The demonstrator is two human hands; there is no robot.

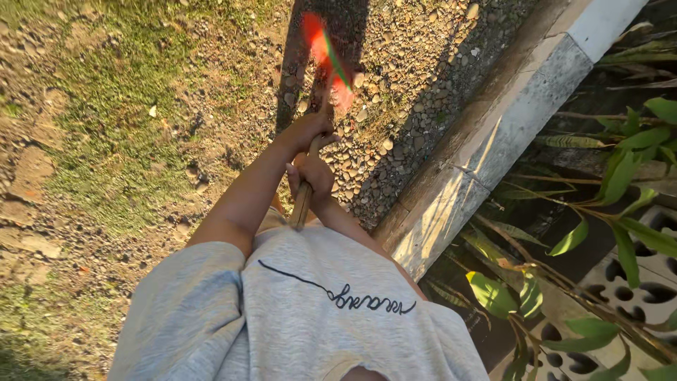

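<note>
both hands grip the long brown wooden handle (pixel 302 203) of a broom: left hand (pixel 305 130) higher, right hand (pixel 314 176) lower, spaced for leverage. its blurred red-and-green bristle head (pixel 328 60) sits over the pebbled gravel ground (pixel 416 63), beside the grey concrete curb (pixel 493 134).

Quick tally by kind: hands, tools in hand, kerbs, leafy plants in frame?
Hands: 2, left hand and right hand, both on the stick
Wooden-handled tool with blurred red and green head: 1
Concrete kerb: 1
Leafy plants: stems overlap, no reliable count
Total: 4, without the plants
</note>
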